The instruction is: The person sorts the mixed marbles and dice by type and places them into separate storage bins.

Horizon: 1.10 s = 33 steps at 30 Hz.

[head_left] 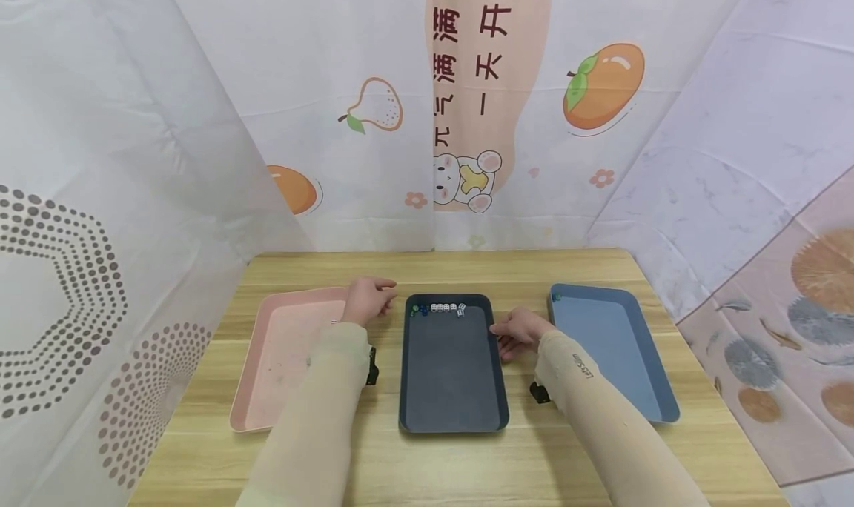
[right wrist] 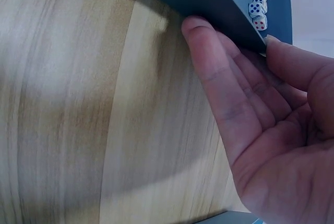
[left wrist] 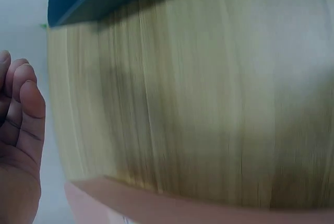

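Observation:
A dark grey tray (head_left: 454, 373) lies in the middle of the table. Along its far end sit several white dice (head_left: 444, 307), with small green and blue pieces (head_left: 419, 310) in the far left corner. My right hand (head_left: 519, 333) holds the tray's right edge. In the right wrist view its thumb (right wrist: 292, 62) is at the rim while the fingers (right wrist: 209, 51) touch the outer wall. My left hand (head_left: 367, 300) hovers between the dark tray and the pink tray (head_left: 293, 359), holding nothing, fingers loosely bent; only part of it shows in the left wrist view.
To the right lies a blue tray (head_left: 603, 344) with a small green piece (head_left: 557, 297) in its far left corner. The wooden table (head_left: 440, 470) reaches back to a printed curtain (head_left: 373, 188).

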Motion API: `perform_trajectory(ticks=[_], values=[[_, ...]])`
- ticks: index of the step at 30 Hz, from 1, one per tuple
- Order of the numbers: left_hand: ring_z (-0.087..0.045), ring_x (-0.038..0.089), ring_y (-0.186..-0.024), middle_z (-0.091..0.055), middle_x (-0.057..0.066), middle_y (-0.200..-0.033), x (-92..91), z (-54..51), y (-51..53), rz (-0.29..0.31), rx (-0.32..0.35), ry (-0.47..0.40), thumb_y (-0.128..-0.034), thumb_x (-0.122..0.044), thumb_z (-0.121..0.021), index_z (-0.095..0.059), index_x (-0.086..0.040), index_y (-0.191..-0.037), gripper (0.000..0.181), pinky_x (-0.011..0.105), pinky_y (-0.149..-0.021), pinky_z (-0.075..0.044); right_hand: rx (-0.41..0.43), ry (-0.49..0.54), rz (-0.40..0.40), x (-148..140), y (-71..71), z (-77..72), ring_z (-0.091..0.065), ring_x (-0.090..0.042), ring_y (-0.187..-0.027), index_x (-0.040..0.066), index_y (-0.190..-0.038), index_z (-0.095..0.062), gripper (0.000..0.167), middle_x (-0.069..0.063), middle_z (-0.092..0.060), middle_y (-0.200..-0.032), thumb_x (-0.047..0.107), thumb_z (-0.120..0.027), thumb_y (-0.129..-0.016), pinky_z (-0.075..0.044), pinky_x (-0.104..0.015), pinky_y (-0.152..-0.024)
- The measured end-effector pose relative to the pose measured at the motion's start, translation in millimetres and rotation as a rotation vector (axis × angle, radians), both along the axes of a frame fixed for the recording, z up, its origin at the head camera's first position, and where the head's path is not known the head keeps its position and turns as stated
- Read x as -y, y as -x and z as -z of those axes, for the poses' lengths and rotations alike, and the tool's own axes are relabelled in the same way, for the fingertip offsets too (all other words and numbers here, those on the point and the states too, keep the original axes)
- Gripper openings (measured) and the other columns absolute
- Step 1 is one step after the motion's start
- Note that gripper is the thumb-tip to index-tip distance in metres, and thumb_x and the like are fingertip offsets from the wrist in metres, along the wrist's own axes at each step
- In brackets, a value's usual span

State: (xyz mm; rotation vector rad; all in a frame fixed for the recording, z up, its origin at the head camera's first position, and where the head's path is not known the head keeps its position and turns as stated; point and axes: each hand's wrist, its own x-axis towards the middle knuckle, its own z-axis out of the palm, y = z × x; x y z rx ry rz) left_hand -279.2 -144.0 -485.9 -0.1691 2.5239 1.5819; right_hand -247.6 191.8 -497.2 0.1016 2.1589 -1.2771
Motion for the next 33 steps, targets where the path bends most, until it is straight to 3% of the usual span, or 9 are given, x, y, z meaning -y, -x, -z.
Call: perform_trajectory(ticks=[7, 15, 22, 33], values=[[-0.067, 0.033, -0.072, -0.072, 0.027, -0.091, -26.5, -0.6, -3.3, 0.019, -0.022, -0.05, -0.1001, -0.01, -0.066, -0.072, -0.001, -0.125, 0.027, 0.051, -0.072, -0.059, -0.003, 0.0, 0.005, 0.0, 0.0, 0.5, -0.071, -0.021, -0.063, -0.01, -0.101, -0.071, 0.026, -0.02, -0.072, -0.083, 0.014, -0.06, -0.104, -0.063, -0.037, -0.066], [-0.059, 0.015, -0.055, -0.072, 0.028, -0.089, -44.5, 12.5, -4.5, 0.04, -0.033, -0.07, -0.0981, -0.01, -0.069, -0.073, 0.0, -0.123, 0.027, 0.026, -0.049, -0.05, -0.006, -0.005, 0.014, 0.1, 0.3, 1.1, -0.071, -0.021, -0.064, -0.01, -0.102, -0.072, 0.027, -0.02, -0.071, -0.084, 0.015, -0.06, -0.104, -0.063, -0.037, -0.067], [-0.058, 0.013, -0.052, -0.07, 0.015, -0.072, -58.8, 24.4, -3.3, 0.035, -0.048, -0.083, -0.095, -0.006, -0.072, -0.076, 0.0, -0.113, 0.019, 0.024, -0.046, -0.05, -0.005, -0.006, 0.021, 0.2, -0.2, 0.9, -0.071, -0.022, -0.064, -0.009, -0.101, -0.072, 0.027, -0.02, -0.071, -0.084, 0.015, -0.06, -0.104, -0.063, -0.038, -0.067], [-0.058, 0.012, -0.051, -0.072, 0.027, -0.083, -77.1, 26.2, -7.4, 0.05, -0.056, -0.129, -0.0939, -0.004, -0.072, -0.076, 0.003, -0.114, 0.021, 0.023, -0.046, -0.049, -0.004, -0.005, 0.025, 0.8, -0.3, 1.1, -0.071, -0.022, -0.064, -0.01, -0.1, -0.072, 0.027, -0.02, -0.071, -0.083, 0.015, -0.06, -0.104, -0.063, -0.038, -0.067]])
